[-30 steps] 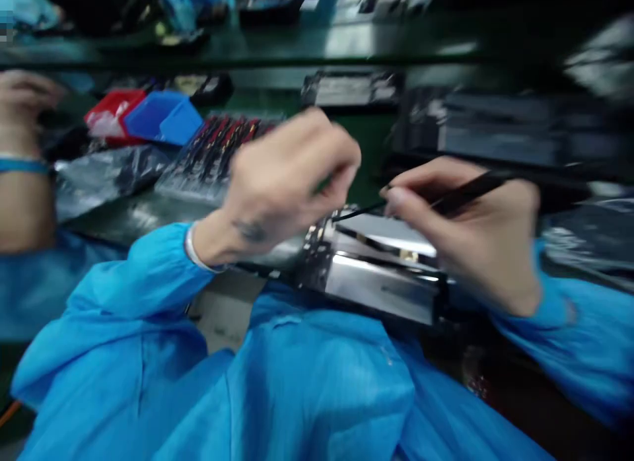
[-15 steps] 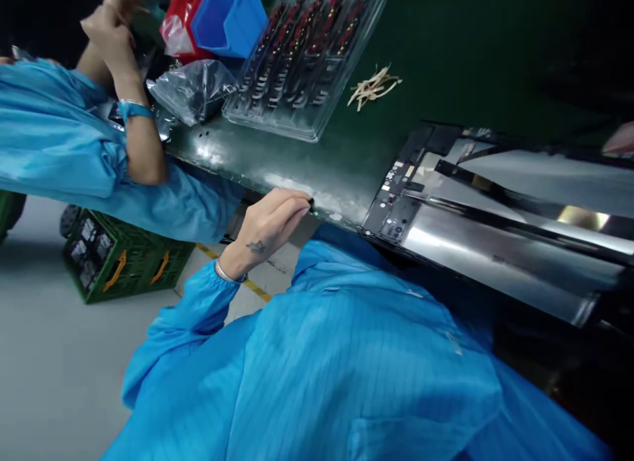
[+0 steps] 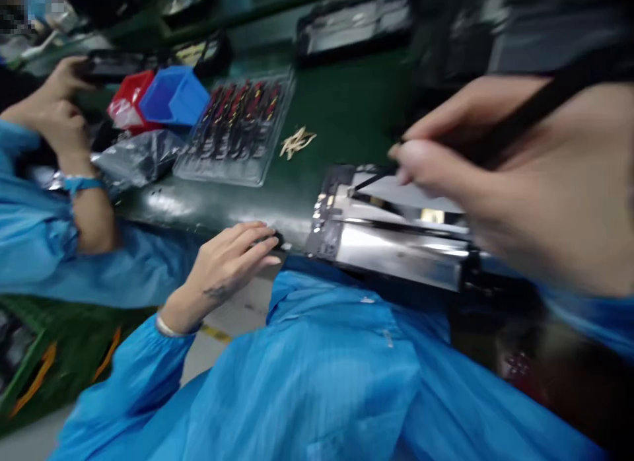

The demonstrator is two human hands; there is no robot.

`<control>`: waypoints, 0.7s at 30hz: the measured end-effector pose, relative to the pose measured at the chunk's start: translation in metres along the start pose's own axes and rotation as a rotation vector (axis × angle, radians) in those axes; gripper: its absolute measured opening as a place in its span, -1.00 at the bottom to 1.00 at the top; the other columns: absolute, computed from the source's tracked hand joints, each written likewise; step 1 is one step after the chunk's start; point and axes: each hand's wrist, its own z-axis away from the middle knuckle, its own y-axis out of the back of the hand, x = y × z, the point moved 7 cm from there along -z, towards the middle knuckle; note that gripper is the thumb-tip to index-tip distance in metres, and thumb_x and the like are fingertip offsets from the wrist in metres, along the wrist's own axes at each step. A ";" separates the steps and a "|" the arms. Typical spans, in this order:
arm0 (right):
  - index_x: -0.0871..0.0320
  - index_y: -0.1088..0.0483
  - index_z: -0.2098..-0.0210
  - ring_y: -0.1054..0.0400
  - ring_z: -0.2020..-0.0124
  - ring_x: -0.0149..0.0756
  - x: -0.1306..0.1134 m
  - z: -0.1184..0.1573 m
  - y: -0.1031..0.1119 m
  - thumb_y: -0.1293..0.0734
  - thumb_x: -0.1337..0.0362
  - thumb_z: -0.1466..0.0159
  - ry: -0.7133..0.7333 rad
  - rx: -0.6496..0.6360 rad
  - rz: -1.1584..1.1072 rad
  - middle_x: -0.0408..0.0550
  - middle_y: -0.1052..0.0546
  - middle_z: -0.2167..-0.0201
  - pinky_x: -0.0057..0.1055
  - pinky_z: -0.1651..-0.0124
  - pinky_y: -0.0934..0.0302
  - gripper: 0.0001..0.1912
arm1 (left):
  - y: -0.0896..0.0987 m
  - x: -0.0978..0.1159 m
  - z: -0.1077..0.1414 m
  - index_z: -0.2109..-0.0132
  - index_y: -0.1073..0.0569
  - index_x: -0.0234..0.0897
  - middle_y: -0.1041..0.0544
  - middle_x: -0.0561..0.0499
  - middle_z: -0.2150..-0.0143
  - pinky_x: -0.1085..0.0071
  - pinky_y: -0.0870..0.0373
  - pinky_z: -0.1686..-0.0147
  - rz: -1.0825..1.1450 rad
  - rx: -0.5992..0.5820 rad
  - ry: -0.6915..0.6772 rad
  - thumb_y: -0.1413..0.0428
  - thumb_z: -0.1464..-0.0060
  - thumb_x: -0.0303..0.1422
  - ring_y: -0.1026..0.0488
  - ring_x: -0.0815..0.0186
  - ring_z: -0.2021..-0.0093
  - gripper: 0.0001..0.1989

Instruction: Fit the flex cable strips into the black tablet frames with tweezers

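Note:
My left hand [image 3: 232, 266] lies at the near table edge with its fingers stretched out and slightly apart. A small dark piece [image 3: 279, 239] is by its fingertips; whether they touch cannot be made out. My right hand [image 3: 510, 164], large and blurred in front of the camera, grips a slim black tool [image 3: 532, 117] between thumb and fingers. Its fingertips are above an opened flat electronic device [image 3: 396, 253] with silver battery panels, a black circuit board at its left end and dark flex cables across it. The hand covers the device's right part.
On the table are a clear tray [image 3: 257, 174] of red and black parts, a pile of pale strips [image 3: 297, 142], blue [image 3: 176, 98] and red bins [image 3: 131, 104] and a plastic bag [image 3: 141, 157]. A co-worker's hands [image 3: 64, 117] are at left. Green crates [image 3: 74, 342] stand below.
My right hand has come in from the right edge over the device, holding the black tool. The left hand's fingers have spread from a pinch. The view has shifted, showing more of the table's back.

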 end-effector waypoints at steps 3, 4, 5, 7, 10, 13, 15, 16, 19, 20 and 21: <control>0.13 -0.47 0.43 -0.33 0.48 -0.41 -0.007 -0.007 -0.003 -0.42 0.34 -0.28 -0.054 0.069 0.017 -0.17 -0.50 0.51 -0.36 0.37 -0.19 -0.86 | 0.023 0.005 -0.055 -0.03 -0.49 -0.41 -0.59 -0.12 0.20 0.33 -0.46 0.27 -0.081 0.159 -0.143 -0.16 -0.31 -0.27 -0.51 0.22 0.26 -0.72; 0.13 -0.47 0.42 -0.33 0.49 -0.42 -0.004 -0.009 -0.004 -0.42 0.35 -0.28 -0.082 0.076 -0.027 -0.17 -0.50 0.52 -0.37 0.38 -0.20 -0.87 | 0.030 0.011 -0.074 0.01 -0.50 -0.41 -0.56 -0.08 0.29 0.34 -0.40 0.36 -0.130 0.232 -0.196 -0.16 -0.31 -0.26 -0.46 0.26 0.35 -0.73; 0.14 -0.47 0.42 -0.33 0.49 -0.42 -0.001 -0.010 -0.004 -0.42 0.34 -0.27 -0.102 0.089 -0.074 -0.17 -0.51 0.52 -0.37 0.39 -0.21 -0.87 | 0.036 0.018 -0.092 0.08 -0.51 -0.40 -0.51 -0.03 0.38 0.34 -0.33 0.44 -0.194 0.299 -0.242 -0.16 -0.31 -0.24 -0.40 0.28 0.42 -0.75; 0.14 -0.47 0.40 -0.33 0.48 -0.42 0.003 -0.012 -0.002 -0.43 0.32 -0.27 -0.105 0.117 -0.152 -0.18 -0.50 0.51 -0.38 0.39 -0.22 -0.89 | 0.042 0.030 -0.123 0.25 -0.49 -0.32 -0.39 0.04 0.50 0.33 -0.20 0.51 -0.348 0.393 -0.281 -0.14 -0.31 -0.24 -0.31 0.29 0.49 -0.77; 0.16 -0.47 0.39 -0.32 0.47 -0.44 0.005 -0.011 0.001 -0.44 0.31 -0.25 -0.087 0.132 -0.213 -0.18 -0.50 0.49 -0.40 0.37 -0.22 -0.89 | 0.044 0.037 -0.147 0.44 -0.37 -0.23 -0.27 0.07 0.57 0.31 -0.12 0.54 -0.496 0.482 -0.241 -0.12 -0.30 -0.34 -0.23 0.29 0.53 -0.70; 0.17 -0.47 0.39 -0.30 0.47 -0.45 0.007 -0.011 0.001 -0.42 0.23 -0.29 -0.069 0.112 -0.257 -0.18 -0.49 0.48 -0.41 0.37 -0.19 -0.83 | 0.042 0.034 -0.151 0.48 -0.34 -0.24 -0.26 0.09 0.58 0.32 -0.11 0.53 -0.461 0.499 -0.212 -0.12 -0.27 -0.44 -0.20 0.32 0.54 -0.69; 0.17 -0.48 0.37 -0.29 0.46 -0.45 0.010 -0.012 0.001 -0.37 0.12 -0.35 -0.051 0.107 -0.267 -0.16 -0.50 0.47 -0.40 0.36 -0.18 -0.74 | 0.041 0.024 -0.149 0.45 -0.39 -0.28 -0.29 0.11 0.57 0.37 -0.11 0.53 -0.252 0.482 -0.167 -0.12 -0.28 -0.44 -0.20 0.39 0.55 -0.71; 0.17 -0.49 0.35 -0.29 0.45 -0.44 0.011 -0.013 0.002 -0.34 0.07 -0.37 -0.042 0.107 -0.252 -0.15 -0.50 0.45 -0.40 0.35 -0.17 -0.70 | 0.042 0.017 -0.149 0.42 -0.42 -0.30 -0.30 0.12 0.57 0.40 -0.10 0.54 -0.083 0.469 -0.117 -0.12 -0.30 -0.42 -0.21 0.43 0.56 -0.73; 0.16 -0.52 0.31 -0.29 0.41 -0.42 0.016 -0.017 0.000 -0.37 0.01 -0.34 -0.011 0.069 -0.147 -0.14 -0.51 0.42 -0.40 0.35 -0.13 -0.67 | 0.038 -0.010 -0.148 0.31 -0.53 -0.32 -0.39 0.14 0.54 0.50 -0.10 0.57 0.458 0.445 0.105 -0.16 -0.31 -0.34 -0.20 0.51 0.57 -0.79; 0.16 -0.53 0.31 -0.29 0.41 -0.42 0.017 -0.018 -0.002 -0.39 0.01 -0.33 0.003 0.040 -0.116 -0.14 -0.51 0.42 -0.40 0.35 -0.12 -0.67 | 0.035 -0.016 -0.148 0.30 -0.56 -0.31 -0.43 0.13 0.52 0.52 -0.11 0.58 0.585 0.443 0.176 -0.17 -0.30 -0.31 -0.21 0.51 0.56 -0.79; 0.16 -0.53 0.31 -0.28 0.42 -0.41 0.017 -0.019 -0.004 -0.40 0.01 -0.31 0.019 0.009 -0.096 -0.15 -0.51 0.43 -0.40 0.36 -0.11 -0.68 | 0.032 -0.021 -0.148 0.30 -0.58 -0.30 -0.47 0.10 0.49 0.53 -0.12 0.57 0.676 0.441 0.234 -0.18 -0.29 -0.28 -0.24 0.50 0.55 -0.78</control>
